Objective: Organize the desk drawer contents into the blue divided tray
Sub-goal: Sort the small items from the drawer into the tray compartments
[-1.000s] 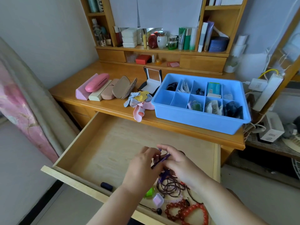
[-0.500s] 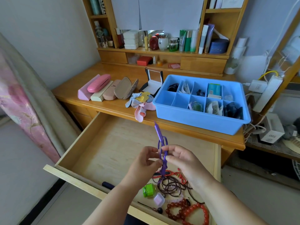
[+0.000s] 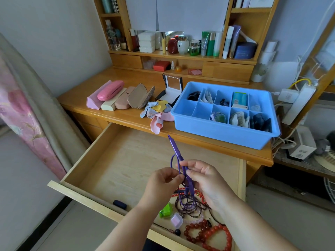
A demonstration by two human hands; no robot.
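Note:
Above the open wooden drawer [image 3: 87, 161] both hands hold a purple cord with a stiff purple end piece [image 3: 175, 147] that points up toward the desk. My left hand [image 3: 162, 180] pinches the cord's loop. My right hand [image 3: 201, 175] grips the purple piece lower down, and the cord hangs from it into the drawer. The blue divided tray [image 3: 217, 130] stands on the desk at the right, with small items in several compartments and the two front left ones bare. In the drawer's near right corner lie dark bead strands [image 3: 192, 208], red bead bracelets [image 3: 208, 234], a green item [image 3: 165, 211] and a small pink box [image 3: 176, 220].
Several glasses cases [image 3: 116, 96] line the desk's left side. Folded cloths [image 3: 157, 113] and an open black box [image 3: 171, 91] lie beside the tray. A dark blue capsule-shaped item [image 3: 119, 204] sits at the drawer's front edge. Shelves of bottles stand behind; chargers and cables are at the right.
Both hands rose out of the drawer with the purple cord. Its stiff end swung from lying low between my fingers to pointing upward.

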